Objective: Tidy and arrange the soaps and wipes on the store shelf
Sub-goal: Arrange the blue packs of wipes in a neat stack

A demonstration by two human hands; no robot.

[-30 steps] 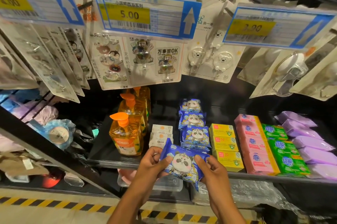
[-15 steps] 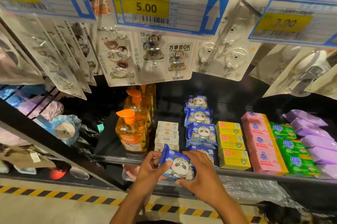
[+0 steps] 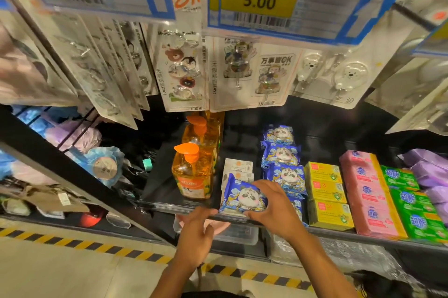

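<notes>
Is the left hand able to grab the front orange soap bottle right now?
Probably yes. The left hand holds nothing and is at the front edge of the shelf, right before the front orange bottle, with nothing between them. The right hand holds the panda pack.

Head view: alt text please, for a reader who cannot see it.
The right hand grips a blue panda wipes pack at the front edge of the store shelf, while the left hand hovers by the shelf lip, holding nothing. Orange pump bottles stand to its left; yellow soap boxes, pink soap bars and green soap bars lie in rows to its right.
</notes>
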